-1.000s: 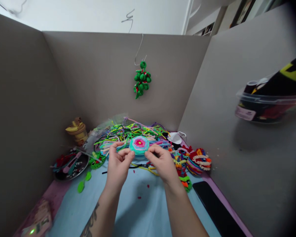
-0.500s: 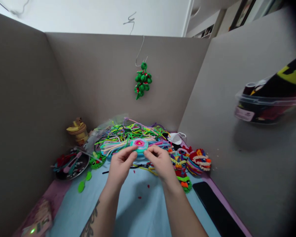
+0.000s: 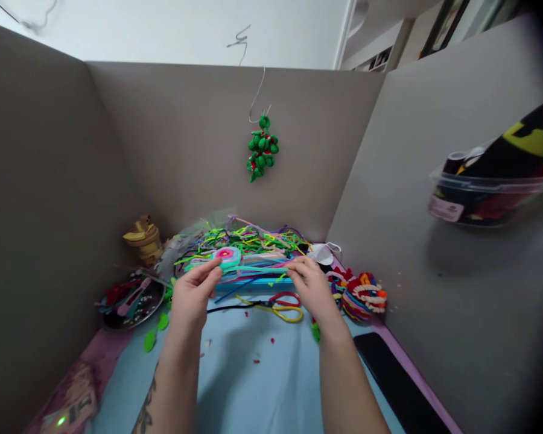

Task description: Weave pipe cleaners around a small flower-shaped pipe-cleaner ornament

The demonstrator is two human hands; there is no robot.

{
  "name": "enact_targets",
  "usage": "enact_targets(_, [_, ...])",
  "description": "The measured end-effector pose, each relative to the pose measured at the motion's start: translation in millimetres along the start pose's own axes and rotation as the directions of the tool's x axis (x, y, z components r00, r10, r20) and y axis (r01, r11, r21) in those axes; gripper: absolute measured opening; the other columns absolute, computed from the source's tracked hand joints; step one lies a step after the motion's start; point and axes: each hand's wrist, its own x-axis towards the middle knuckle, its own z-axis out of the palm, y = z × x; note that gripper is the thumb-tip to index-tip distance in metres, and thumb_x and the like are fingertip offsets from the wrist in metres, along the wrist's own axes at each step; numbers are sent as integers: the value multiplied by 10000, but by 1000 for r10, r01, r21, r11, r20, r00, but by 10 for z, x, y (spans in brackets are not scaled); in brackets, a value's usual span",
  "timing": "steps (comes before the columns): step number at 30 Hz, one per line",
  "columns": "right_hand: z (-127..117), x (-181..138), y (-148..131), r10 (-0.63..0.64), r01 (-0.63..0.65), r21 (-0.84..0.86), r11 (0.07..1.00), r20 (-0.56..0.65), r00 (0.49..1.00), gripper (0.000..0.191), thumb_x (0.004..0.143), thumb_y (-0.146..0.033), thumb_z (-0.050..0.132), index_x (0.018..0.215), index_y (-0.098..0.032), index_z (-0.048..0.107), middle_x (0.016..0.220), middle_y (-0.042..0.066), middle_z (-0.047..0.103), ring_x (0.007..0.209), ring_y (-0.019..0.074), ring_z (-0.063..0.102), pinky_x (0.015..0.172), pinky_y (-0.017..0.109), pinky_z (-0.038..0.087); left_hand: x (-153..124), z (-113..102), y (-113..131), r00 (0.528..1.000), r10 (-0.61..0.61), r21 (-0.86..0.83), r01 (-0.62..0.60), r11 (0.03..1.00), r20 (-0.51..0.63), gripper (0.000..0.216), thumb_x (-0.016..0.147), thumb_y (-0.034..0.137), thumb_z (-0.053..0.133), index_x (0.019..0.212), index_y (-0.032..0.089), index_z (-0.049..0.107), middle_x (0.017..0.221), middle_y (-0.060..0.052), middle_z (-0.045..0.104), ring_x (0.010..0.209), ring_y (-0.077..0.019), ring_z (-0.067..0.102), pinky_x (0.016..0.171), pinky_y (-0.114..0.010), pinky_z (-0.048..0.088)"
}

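Note:
My left hand (image 3: 192, 292) pinches the edge of a round pipe-cleaner coil (image 3: 227, 257), with a yellow-and-pink centre, a pale pink ring and a turquoise outer ring. From the coil a turquoise pipe cleaner (image 3: 262, 269) stretches to the right, and my right hand (image 3: 313, 289) grips its far end between thumb and fingers. Both hands are raised above the table. Below them lie scissors (image 3: 288, 312) with red and yellow handles. Behind the coil spreads a heap of many-coloured pipe cleaners (image 3: 253, 240).
On the left are a metal bowl (image 3: 150, 310) with tools, a yellow pot-like figure (image 3: 143, 240) and green oval pieces (image 3: 149, 340). Finished colourful pieces (image 3: 364, 296) and a black phone-like slab (image 3: 396, 380) lie right. A green ornament (image 3: 262, 147) hangs on the back panel.
My hands have moved apart. The coil has gone left with my left hand, while my right hand has drawn the turquoise pipe cleaner out to the right. The scissors now show between them.

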Motion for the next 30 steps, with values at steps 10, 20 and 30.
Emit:
enact_targets(10, [-33,-65,-313,20,17,90,996,-388,921,146,839,-204,534,816,-196,679,778,29,639,751,170,593,709,303,461,-139,151,74,999,9,65,-11,998,31,341,586,315,785,887,160,745,491,34,534,431,-44,360,401,-167,260])
enact_targets(20, [-38,-182,-671,31,180,279,943,-613,790,118,835,-247,552,807,-216,662,771,30,640,754,182,598,704,334,476,-239,265,125,999,-1,122,-5,993,52,338,581,326,780,870,153,750,485,26,539,443,-64,372,415,-184,277])
enact_targets(30, [85,-50,-558,540,-25,853,522,-307,784,160,729,-347,651,764,-197,606,634,-15,569,554,121,553,555,262,466,-183,279,31,994,-16,11,15,1000,112,313,568,306,788,838,151,751,492,21,550,430,-59,379,413,-188,279])
